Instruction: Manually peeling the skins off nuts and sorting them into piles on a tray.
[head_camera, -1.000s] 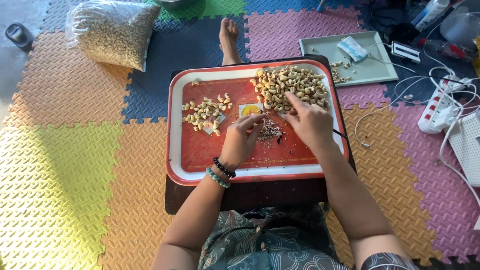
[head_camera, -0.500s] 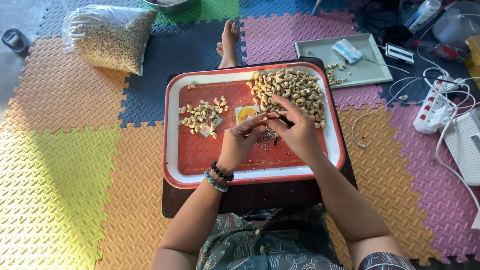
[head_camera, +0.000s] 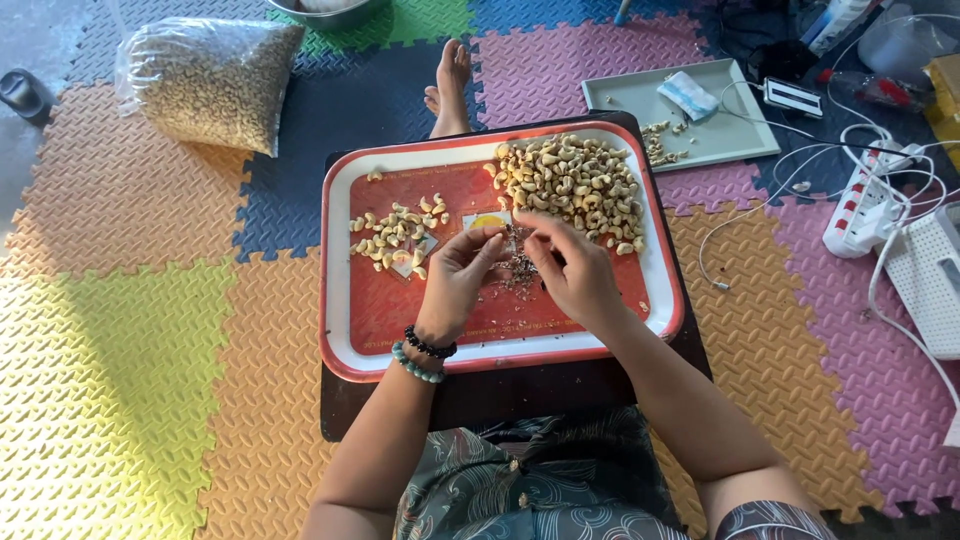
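Head view: left hand and right hand meet fingertip to fingertip over the middle of the red tray, pinched on something too small to identify, likely a cashew; it is hidden by the fingers. Below them lies a scatter of husk bits, between a small cashew pile left and a large cashew heap at the far right corner. The bag of nuts sits well apart on the mat, its top cropped.

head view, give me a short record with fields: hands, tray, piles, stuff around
left hand: fingertips pinched, held thing too small to tell
right hand: meets the left over the husk scraps
tray: red, white rim, on a dark board
big pile: far right of tray
small pile: far left
bag: nuts, on the mat, far left
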